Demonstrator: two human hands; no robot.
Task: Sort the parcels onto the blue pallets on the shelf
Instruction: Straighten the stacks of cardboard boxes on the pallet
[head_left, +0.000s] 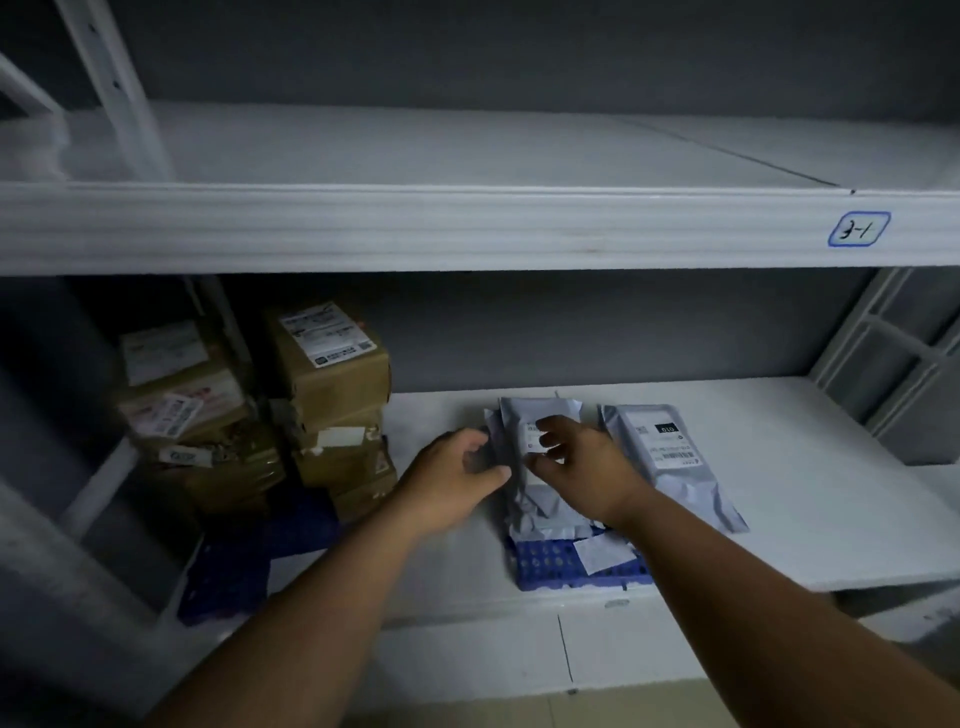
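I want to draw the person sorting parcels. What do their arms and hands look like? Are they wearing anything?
Both arms are bare as far as the picture shows: no sleeves in view. The left hand and right hand wear no gloves, and no watch, ring or bracelet shows. It is dim and a bit blurry.

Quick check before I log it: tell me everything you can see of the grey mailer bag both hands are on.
The grey mailer bag looks like soft, crinkled plastic film with a small white label on its upper face, partly covered. It lies flat, long side running away from the camera, atop more grey bags on the blue pallet on the lower shelf. The left hand touches its left edge; the right hand rests over the label with curled fingers. A second labelled grey bag lies beside it on the right.
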